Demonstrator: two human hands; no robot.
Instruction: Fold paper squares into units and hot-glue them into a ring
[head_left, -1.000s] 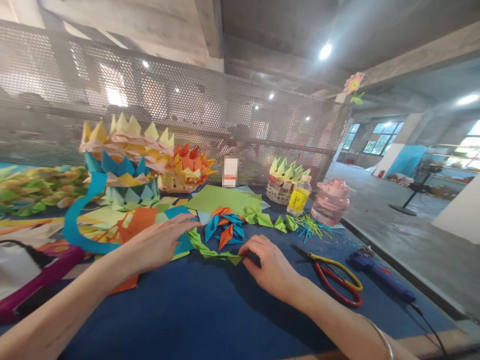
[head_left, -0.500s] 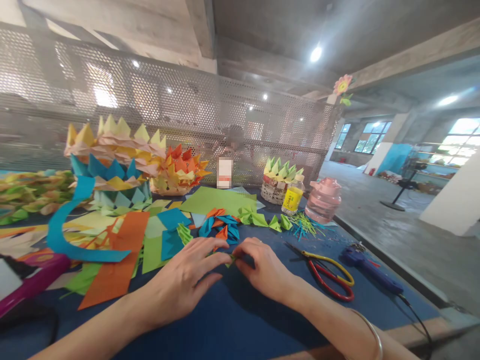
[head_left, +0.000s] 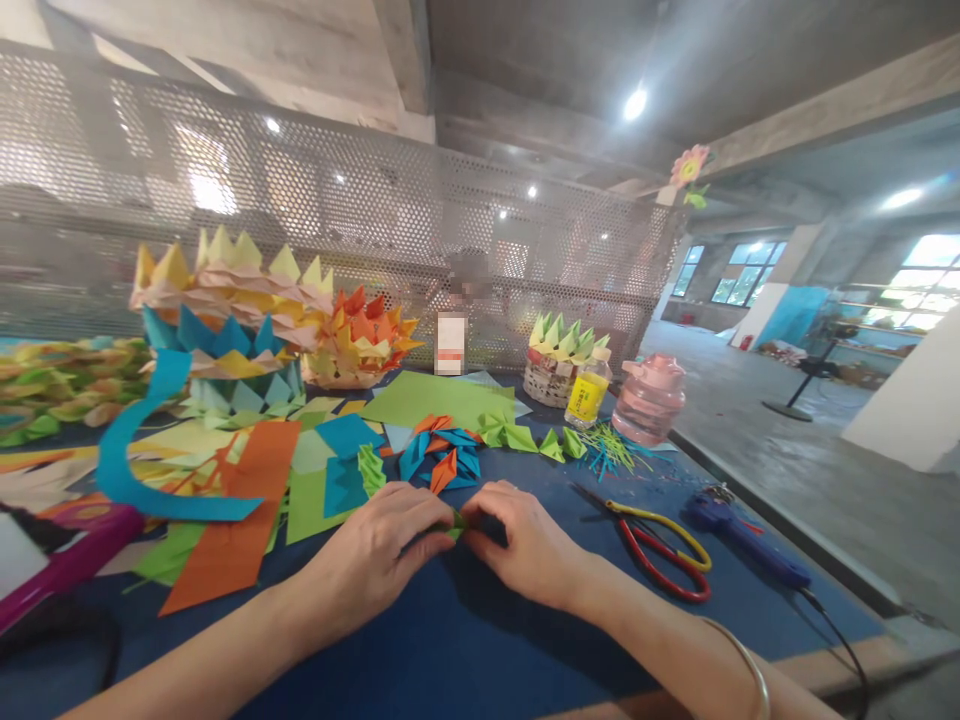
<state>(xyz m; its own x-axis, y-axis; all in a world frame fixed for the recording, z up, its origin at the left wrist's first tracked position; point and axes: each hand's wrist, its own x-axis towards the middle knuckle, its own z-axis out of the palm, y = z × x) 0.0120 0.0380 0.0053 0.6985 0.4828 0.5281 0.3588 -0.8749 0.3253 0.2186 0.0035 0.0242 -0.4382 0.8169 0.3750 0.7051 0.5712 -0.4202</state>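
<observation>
Between my two hands is a small piece of green paper point(head_left: 457, 522), mostly covered by my fingers. My left hand point(head_left: 390, 540) pinches it from the left, thumb and fingertips together. From the right, my right hand point(head_left: 521, 535) pinches the same paper, fingers curled. Just beyond my fingertips lies a ring of folded blue and orange paper point(head_left: 442, 455). Folded green paper pieces point(head_left: 517, 435) sit to its right, and a pleated green piece point(head_left: 370, 470) stands left of it. Scissors point(head_left: 660, 545) with red and yellow handles lie right of my right hand.
Paper crowns point(head_left: 232, 310) stand at the back left. Loose sheets, including an orange strip point(head_left: 240, 510), spread on the left. A yellow-labelled bottle point(head_left: 586, 395), a pink water bottle point(head_left: 649, 400) and a blue corded tool point(head_left: 750, 540) are on the right, near the table edge.
My left thumb and fingers have closed together onto the green paper, where they were spread before. My right hand stays in nearly the same place, still pinching.
</observation>
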